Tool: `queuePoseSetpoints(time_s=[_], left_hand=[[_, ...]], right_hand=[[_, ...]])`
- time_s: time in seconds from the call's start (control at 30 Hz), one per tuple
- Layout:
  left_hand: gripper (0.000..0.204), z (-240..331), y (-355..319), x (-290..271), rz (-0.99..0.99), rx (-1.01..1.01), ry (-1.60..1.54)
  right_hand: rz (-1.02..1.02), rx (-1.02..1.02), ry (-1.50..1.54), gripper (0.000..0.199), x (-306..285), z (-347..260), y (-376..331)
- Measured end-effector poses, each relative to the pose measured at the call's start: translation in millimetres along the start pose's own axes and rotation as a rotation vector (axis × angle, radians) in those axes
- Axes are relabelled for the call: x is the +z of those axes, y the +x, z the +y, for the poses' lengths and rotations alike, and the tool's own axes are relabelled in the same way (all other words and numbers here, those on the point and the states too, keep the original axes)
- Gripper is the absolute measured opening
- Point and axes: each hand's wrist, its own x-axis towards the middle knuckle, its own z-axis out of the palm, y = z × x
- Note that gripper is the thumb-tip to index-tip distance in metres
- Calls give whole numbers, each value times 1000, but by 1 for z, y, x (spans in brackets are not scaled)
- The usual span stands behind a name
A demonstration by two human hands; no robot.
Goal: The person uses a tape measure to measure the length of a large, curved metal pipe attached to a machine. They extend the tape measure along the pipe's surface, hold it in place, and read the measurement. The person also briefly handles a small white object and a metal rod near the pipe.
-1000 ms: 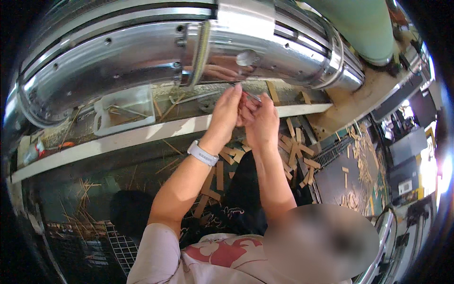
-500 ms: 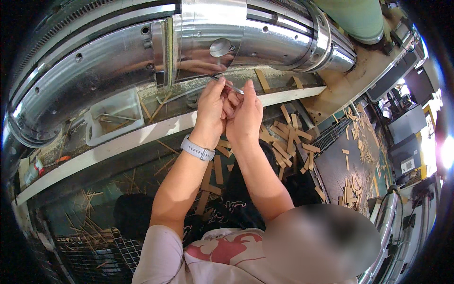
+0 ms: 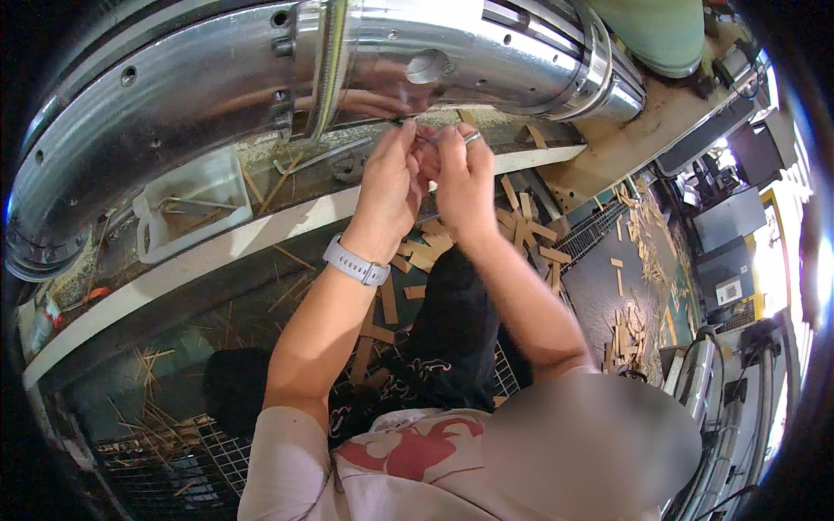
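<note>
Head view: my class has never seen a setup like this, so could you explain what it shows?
A head-worn camera looks down; its fisheye lens bends straight edges. No robot here: the wearer's bare right hand grips a slim metal rod. The left hand, with a pale watch on its wrist, is close beside, fingers partly hidden, so its hold is unclear. Beyond them is a big shiny metal cylinder. Below it, a ledge carries a translucent plastic tray with a thin rod inside. Flat brown strips lie scattered lower down.
</note>
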Motion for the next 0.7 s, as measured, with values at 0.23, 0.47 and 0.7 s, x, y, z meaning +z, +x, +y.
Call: queuePoseSetpoints(time_s=[0.23, 0.47, 0.7], left_hand=[[16, -16, 13, -17, -153, -1, -197], [23, -11, 20, -28, -188, -29, -252], [26, -10, 19, -32, -206, -10, -223]], right_hand=[[-940, -647, -1176, 18, -45, -60, 50], [-1138, -1139, -1412, 29, -26, -75, 53], [-797, -133, -962, 42, -45, -68, 24]])
